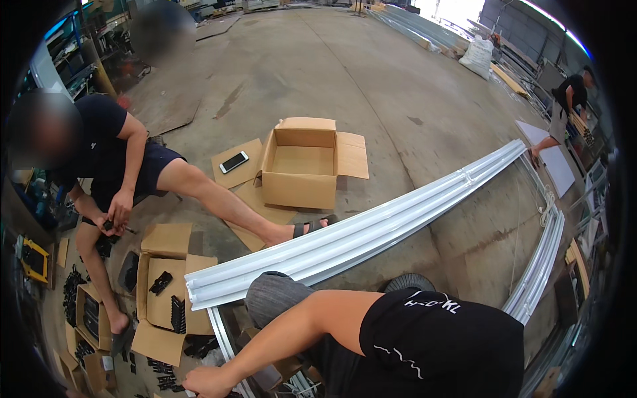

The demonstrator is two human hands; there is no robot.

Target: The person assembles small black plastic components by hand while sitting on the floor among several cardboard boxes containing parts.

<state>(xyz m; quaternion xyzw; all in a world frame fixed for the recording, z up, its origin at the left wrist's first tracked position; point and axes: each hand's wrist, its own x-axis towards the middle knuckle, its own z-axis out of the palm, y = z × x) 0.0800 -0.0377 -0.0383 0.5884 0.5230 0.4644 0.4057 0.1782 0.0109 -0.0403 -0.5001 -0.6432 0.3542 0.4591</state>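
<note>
Parts (166, 375), black, lie just left of our right hand (210, 380). Its fingers look bent, but we cannot tell whether they pinch anything; our left hand is outside the view, so its state we cannot tell. An open box (159, 343) stands near, beside white rails (358, 240). A co-worker's hands (121, 209) hold a black piece (108, 226).

The long white profiles (352, 229) look like smooth, glossy metal. Beyond the profiles, the open box (298, 191) is matt cardboard. Left of them, the small black parts (178, 314) seem plastic. Around them, the floor (318, 79) resembles dull concrete; just before them, grey trousers (273, 297) are matt cloth.
</note>
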